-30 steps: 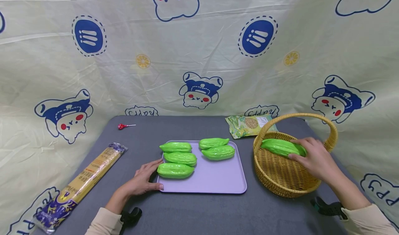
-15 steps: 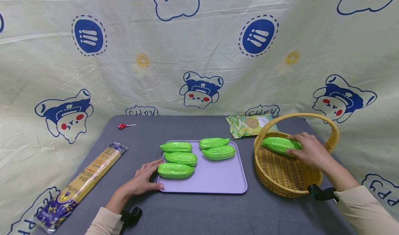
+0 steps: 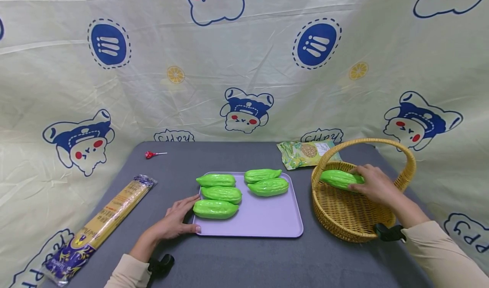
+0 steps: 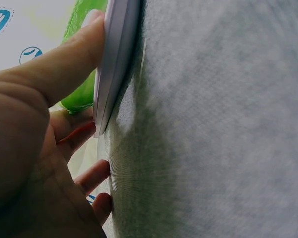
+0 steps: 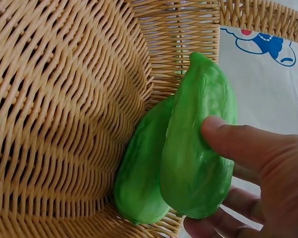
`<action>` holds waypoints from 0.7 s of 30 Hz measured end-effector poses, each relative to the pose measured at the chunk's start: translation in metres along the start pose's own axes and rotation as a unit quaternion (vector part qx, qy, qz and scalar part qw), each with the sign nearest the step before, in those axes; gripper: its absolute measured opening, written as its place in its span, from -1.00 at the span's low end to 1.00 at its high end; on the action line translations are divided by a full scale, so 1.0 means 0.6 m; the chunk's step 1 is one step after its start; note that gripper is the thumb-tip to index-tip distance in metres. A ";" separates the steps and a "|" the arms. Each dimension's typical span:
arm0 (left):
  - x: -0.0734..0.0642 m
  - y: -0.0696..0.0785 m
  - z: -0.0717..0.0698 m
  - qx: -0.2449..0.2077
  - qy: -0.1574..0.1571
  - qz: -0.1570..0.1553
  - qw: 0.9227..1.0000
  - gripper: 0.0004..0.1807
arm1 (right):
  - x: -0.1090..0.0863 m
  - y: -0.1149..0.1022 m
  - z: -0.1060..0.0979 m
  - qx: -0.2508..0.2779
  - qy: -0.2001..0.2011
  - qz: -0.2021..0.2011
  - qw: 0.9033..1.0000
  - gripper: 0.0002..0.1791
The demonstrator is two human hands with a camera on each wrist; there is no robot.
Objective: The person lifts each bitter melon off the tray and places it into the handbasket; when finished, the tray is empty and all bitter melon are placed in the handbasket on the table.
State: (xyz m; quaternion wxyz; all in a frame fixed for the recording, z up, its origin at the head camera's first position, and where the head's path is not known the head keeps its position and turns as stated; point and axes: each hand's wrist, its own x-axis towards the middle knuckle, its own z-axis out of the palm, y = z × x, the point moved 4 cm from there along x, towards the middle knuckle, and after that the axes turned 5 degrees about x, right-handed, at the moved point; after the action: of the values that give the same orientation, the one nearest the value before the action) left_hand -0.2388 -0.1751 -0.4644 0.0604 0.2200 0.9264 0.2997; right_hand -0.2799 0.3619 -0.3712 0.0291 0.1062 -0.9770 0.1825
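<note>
In the right wrist view, my right hand [image 5: 268, 168] grips a green bitter melon [image 5: 198, 144] between thumb and fingers. A second bitter melon [image 5: 144, 168] lies beside and partly behind it, against the wall of the wicker basket [image 3: 344, 220]. From the head view, the right hand [image 3: 376, 186] is inside the basket's rim, and only one melon there can be made out. My left hand [image 3: 177, 220] rests at the near left corner of a lilac tray [image 3: 263, 220]; its thumb touches the rim. Several bitter melons [image 3: 215, 209] lie on the tray in two groups.
A basket handle [image 3: 410, 165] arches over the right hand's side. Behind the basket lies a green-yellow packet [image 3: 305, 154]. At the left is a long noodle-like pack [image 3: 103, 224], and farther back a small red-ended item [image 3: 153, 154]. A printed cloth [image 3: 244, 67] hangs behind the table.
My right hand has shifted left and slightly away from me in the basket, carrying the bitter melon toward the basket's left side. The left hand and tray have stayed put.
</note>
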 end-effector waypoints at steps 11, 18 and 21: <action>0.001 0.002 0.000 0.001 0.001 -0.002 1.000 -0.04 | 0.006 0.002 0.013 0.001 -0.024 0.005 1.000 -0.47; 0.001 0.002 0.000 0.002 0.002 -0.002 1.000 -0.03 | 0.003 0.003 0.017 0.007 -0.036 0.002 0.999 -0.44; 0.000 0.002 0.000 0.002 0.003 -0.001 1.000 -0.03 | 0.003 0.003 0.019 0.005 -0.041 -0.001 0.999 -0.44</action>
State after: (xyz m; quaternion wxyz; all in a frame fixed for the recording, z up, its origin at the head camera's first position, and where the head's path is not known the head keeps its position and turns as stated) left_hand -0.2384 -0.1740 -0.4637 0.0578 0.2179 0.9274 0.2985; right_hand -0.2824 0.3592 -0.3822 -0.0108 0.1147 -0.9763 0.1831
